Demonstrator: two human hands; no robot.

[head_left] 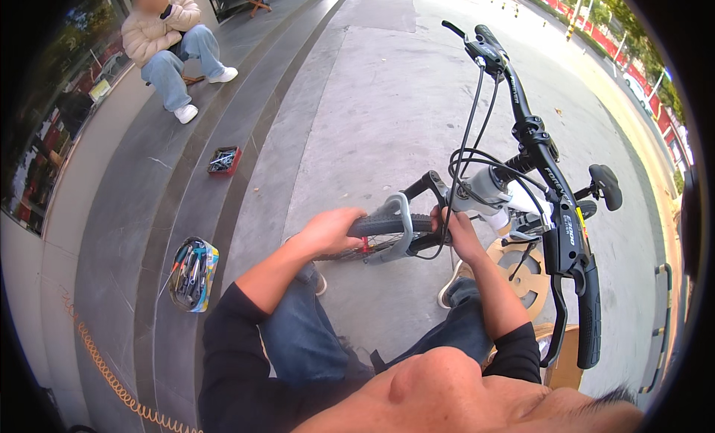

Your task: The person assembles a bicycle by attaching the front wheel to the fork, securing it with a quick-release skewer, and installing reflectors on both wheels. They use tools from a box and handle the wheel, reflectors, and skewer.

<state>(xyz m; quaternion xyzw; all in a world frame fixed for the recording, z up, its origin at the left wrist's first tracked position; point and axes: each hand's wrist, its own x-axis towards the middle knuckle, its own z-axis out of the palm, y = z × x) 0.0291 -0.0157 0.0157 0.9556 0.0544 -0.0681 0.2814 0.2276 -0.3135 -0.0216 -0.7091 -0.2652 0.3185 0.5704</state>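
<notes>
A bicycle with black handlebars (523, 109) stands in front of me, turned to the right. Its front wheel (381, 225) has a black knobby tyre, and a grey U-shaped fork arch (404, 209) curves over it. My left hand (337, 230) is closed round the tyre on the left of the arch. On the other side, my right hand (463, 238) grips the tyre close to the fork, its fingers partly hidden by a black cable. A small red part shows at the wheel beneath my left fingers. Black cables loop by the grey head tube (480, 191).
On the steps at left are a tub of hand tools (194, 275) and a red box of metal parts (224, 161). An orange coiled hose (104, 366) lies lower left. A person (171, 49) sits on the steps. Cardboard (527, 273) lies beneath the bicycle.
</notes>
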